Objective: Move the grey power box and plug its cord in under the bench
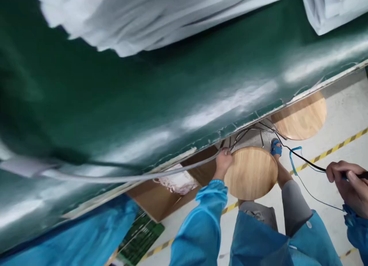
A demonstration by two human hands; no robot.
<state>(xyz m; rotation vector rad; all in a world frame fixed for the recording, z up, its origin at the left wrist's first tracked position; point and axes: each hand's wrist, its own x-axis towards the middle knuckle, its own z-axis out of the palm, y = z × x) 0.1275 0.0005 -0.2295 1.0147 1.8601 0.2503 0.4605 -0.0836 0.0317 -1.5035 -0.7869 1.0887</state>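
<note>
My left hand (223,163) is closed at the left rim of a round wooden stool (251,175), just below the bench edge. Its fingertips are partly hidden. A grey cable (138,178) runs along the bench edge and passes close to this hand. At the far right, my right hand (349,183) is wrapped around a black cable (309,163), which stretches from under the bench. A thicker black part (362,175) shows at the hand's right side, cut off by the picture edge.
White sheets or bags (161,20) lie on the green bench top (143,93). Beneath its edge are a cardboard box (158,200) and a second wooden stool (301,116). A blue coiled cord (292,162) hangs near my foot. Blue fabric (71,231) and a green crate (143,235) are lower left.
</note>
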